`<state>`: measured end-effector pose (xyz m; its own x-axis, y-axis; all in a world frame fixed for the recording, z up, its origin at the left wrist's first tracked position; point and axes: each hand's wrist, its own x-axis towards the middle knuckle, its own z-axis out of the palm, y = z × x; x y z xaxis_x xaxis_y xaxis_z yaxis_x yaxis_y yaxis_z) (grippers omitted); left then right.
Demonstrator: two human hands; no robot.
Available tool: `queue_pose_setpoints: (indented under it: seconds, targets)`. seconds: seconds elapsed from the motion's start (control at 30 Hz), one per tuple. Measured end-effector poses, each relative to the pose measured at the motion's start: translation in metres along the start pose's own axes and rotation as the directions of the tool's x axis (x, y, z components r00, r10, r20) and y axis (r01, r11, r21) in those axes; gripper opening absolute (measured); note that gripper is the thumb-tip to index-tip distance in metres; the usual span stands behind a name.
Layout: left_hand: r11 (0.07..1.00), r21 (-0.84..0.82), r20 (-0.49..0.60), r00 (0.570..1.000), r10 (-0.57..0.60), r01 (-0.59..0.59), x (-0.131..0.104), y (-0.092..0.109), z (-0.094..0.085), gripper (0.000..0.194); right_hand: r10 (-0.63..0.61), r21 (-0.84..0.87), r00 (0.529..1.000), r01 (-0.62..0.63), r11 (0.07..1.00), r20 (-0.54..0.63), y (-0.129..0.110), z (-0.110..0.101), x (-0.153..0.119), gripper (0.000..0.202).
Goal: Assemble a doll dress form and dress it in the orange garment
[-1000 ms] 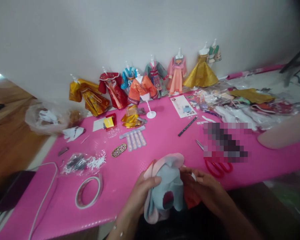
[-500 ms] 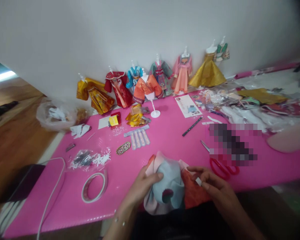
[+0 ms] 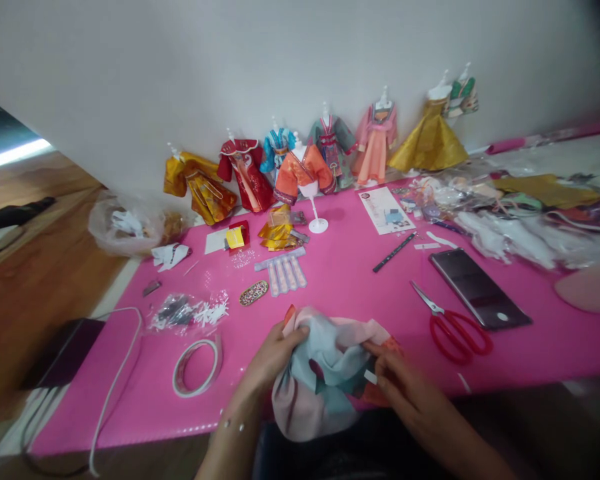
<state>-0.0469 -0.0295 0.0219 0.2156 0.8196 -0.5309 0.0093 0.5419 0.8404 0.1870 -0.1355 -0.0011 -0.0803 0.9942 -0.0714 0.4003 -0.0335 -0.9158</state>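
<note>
A crumpled piece of pale blue and pink fabric (image 3: pixel 325 360) is gathered in front of me at the table's near edge. My left hand (image 3: pixel 277 353) is closed on its left side, thumb on top. On the right side, my right hand (image 3: pixel 403 383) pinches the fabric's edge, with fingers partly behind it. A small white piece (image 3: pixel 371 377), perhaps tape, sits at the right thumb and finger. Orange cloth (image 3: pixel 377 395) shows under the right fingers and at the far left corner of the bundle.
Red-handled scissors (image 3: pixel 450 327) and a phone (image 3: pixel 480 288) lie to the right. A tape roll (image 3: pixel 179 380) rests at left, near a bag of white bits (image 3: pixel 193 312). Small dresses on stands, including an orange jacket (image 3: pixel 305 173), line the back. Plastic-wrapped fabrics (image 3: pixel 520 227) cover the far right.
My right hand has moved in against the fabric, carrying the white piece along. The bundle has been bunched and turned, covering more of the orange cloth. The whole view has shifted slightly.
</note>
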Motion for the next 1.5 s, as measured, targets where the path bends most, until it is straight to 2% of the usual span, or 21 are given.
queue_pose_setpoints:
  seconds: [0.13, 0.2, 0.33, 0.43, 0.5, 0.63, 0.8, 0.87, 0.97, 1.07, 1.2, 1.23, 1.3, 1.33, 1.37, 1.4, 1.5]
  targets:
    - [0.998, -0.063, -0.058, 0.998, -0.004, 0.000, 0.002, 0.001, 0.003, 0.032, -0.034, -0.114, 0.999, 0.030, 0.993, -0.041, 0.006, -0.003, 0.002, 0.028]
    - [0.995, -0.102, -0.048, 0.999, -0.008, 0.003, 0.000, 0.003, 0.004, 0.042, -0.040, -0.158, 0.998, 0.031, 0.987, -0.056, 0.010, -0.006, 0.003, 0.030]
    - [0.990, -0.139, 0.001, 1.000, -0.024, 0.024, -0.004, 0.001, 0.005, 0.052, -0.061, -0.215, 0.992, 0.037, 0.976, -0.107, 0.009, -0.016, 0.002, 0.011]
    - [0.995, -0.099, -0.020, 0.999, -0.026, 0.024, -0.001, -0.003, 0.004, 0.048, -0.106, -0.223, 0.984, 0.072, 0.972, -0.146, -0.005, -0.020, 0.001, 0.012]
    - [0.999, -0.054, -0.033, 0.999, -0.011, 0.010, 0.002, -0.007, 0.003, 0.042, -0.162, -0.212, 0.978, 0.132, 0.968, -0.134, -0.016, -0.017, 0.001, 0.012]
    - [1.000, 0.005, -0.006, 1.000, 0.019, -0.019, 0.005, -0.011, -0.001, 0.034, -0.274, -0.242, 0.962, 0.266, 0.933, 0.003, -0.027, -0.002, 0.009, 0.011]
    - [0.998, 0.047, 0.017, 0.999, 0.047, -0.048, 0.005, -0.014, -0.004, 0.033, -0.227, -0.372, 0.970, 0.243, 0.896, 0.089, -0.012, 0.013, 0.018, 0.017]
    - [0.996, 0.061, 0.024, 0.998, 0.057, -0.059, 0.005, -0.013, -0.004, 0.034, -0.211, -0.403, 0.975, 0.224, 0.887, 0.075, -0.003, 0.013, 0.019, 0.019]
    - [0.965, 0.215, 0.016, 0.988, 0.153, -0.153, 0.006, -0.010, -0.002, 0.036, -0.227, -0.418, 0.974, 0.212, 0.883, 0.015, 0.010, 0.008, 0.019, 0.021]
    - [0.884, 0.402, -0.013, 0.963, 0.268, -0.241, 0.008, -0.005, -0.003, 0.037, -0.250, -0.427, 0.967, 0.208, 0.880, -0.042, 0.021, 0.001, 0.020, 0.024]
    - [0.811, 0.517, -0.079, 0.929, 0.363, -0.273, 0.005, -0.007, -0.009, 0.042, -0.243, -0.437, 0.968, 0.193, 0.879, -0.060, 0.030, -0.003, 0.020, 0.028]
    - [0.757, 0.581, -0.104, 0.896, 0.433, -0.298, 0.002, -0.009, -0.009, 0.043, -0.240, -0.437, 0.969, 0.192, 0.879, -0.056, 0.031, -0.004, 0.019, 0.028]
    - [0.584, 0.728, -0.106, 0.783, 0.613, -0.359, -0.005, -0.013, -0.008, 0.035, -0.234, -0.437, 0.971, 0.188, 0.880, -0.053, 0.032, -0.004, 0.017, 0.025]
    - [0.479, 0.787, -0.059, 0.724, 0.687, -0.390, -0.008, -0.016, -0.005, 0.027, -0.229, -0.438, 0.971, 0.179, 0.881, -0.064, 0.032, -0.003, 0.016, 0.024]
    - [0.380, 0.823, 0.016, 0.686, 0.728, -0.422, -0.011, -0.019, -0.002, 0.019, -0.225, -0.438, 0.972, 0.170, 0.883, -0.076, 0.032, -0.003, 0.015, 0.024]
    - [0.304, 0.835, 0.104, 0.674, 0.731, -0.458, -0.014, -0.021, 0.001, 0.015, -0.223, -0.440, 0.971, 0.163, 0.883, -0.088, 0.032, -0.003, 0.015, 0.025]
    - [0.148, 0.845, 0.325, 0.713, 0.622, -0.514, -0.017, -0.027, 0.011, 0.019, -0.225, -0.452, 0.970, 0.163, 0.877, -0.087, 0.032, -0.005, 0.013, 0.029]
